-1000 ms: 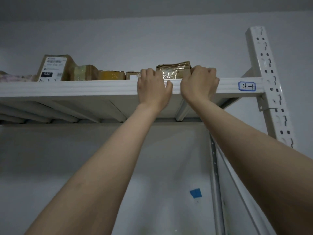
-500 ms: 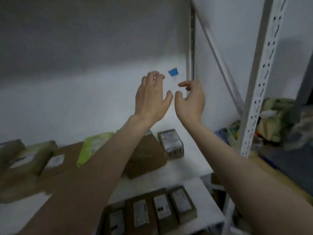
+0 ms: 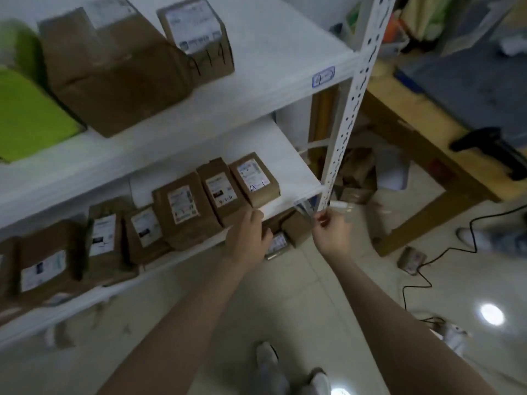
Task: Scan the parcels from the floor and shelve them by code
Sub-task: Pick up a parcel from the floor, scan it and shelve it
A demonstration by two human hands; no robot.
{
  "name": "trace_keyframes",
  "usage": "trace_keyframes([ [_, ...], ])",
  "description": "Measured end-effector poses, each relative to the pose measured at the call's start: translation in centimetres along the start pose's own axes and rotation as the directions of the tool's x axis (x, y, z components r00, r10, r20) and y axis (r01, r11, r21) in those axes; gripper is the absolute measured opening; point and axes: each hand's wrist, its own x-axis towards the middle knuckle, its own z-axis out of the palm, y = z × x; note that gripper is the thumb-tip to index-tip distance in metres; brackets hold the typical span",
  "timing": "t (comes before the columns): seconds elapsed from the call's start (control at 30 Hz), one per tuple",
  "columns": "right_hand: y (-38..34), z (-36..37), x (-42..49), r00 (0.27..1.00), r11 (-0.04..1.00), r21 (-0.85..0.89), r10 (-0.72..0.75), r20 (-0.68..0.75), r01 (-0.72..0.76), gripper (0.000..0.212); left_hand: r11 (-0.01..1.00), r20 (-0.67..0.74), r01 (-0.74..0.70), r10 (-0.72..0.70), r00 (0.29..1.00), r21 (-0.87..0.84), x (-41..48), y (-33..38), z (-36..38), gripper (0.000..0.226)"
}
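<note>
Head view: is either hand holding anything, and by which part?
Nothing visible in the left hand or right hand; motion blur leaves some doubt.

Illumination is dim and cool, with low contrast. Two bright glare spots sit on the glossy floor [image 3: 285, 295], one near the lower right and one at the bottom edge. Motion blur is heaviest at the left edge, over the green parcel [image 3: 28, 118], and it smears the fingertips of the right hand [image 3: 332, 233]. The shelf upright [image 3: 349, 109] bows from wide-angle distortion. The lower shelf [image 3: 285, 166] darkens toward its left end.
</note>
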Motion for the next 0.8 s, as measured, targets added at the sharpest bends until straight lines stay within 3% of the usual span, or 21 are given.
trace_keyframes([
  [0.1, 6.3, 2.3, 0.9, 0.991, 0.993, -0.093, 0.081, 0.109, -0.071, 0.011, 0.996, 0.165, 0.081, -0.087, 0.982, 0.047, -0.7, -1.8, 7.2, 0.033],
  [0.2, 11.5, 5.1, 2.7, 0.981, 0.982, -0.179, 0.088, 0.170, -0.057, 0.023, 0.978, 0.300, 0.159, -0.193, 0.934, 0.135, -0.5, -4.0, 13.6, 0.036],
  [0.4, 21.4, 14.2, 9.4, 0.957, 0.944, -0.327, 0.127, 0.259, -0.037, 0.046, 0.949, 0.403, 0.180, -0.276, 0.872, 0.259, 4.3, -9.1, 26.7, 0.054],
  [0.63, 32.1, 27.0, 18.5, 0.953, 0.912, -0.408, 0.083, 0.291, 0.045, 0.079, 0.953, 0.359, 0.099, -0.202, 0.911, 0.285, 11.2, -15.6, 41.4, 0.073],
  [0.8, 36.7, 34.1, 26.3, 0.969, 0.821, -0.554, 0.006, 0.248, 0.136, 0.106, 0.952, 0.289, 0.074, -0.164, 0.943, 0.298, 15.4, -20.4, 49.8, 0.081],
])
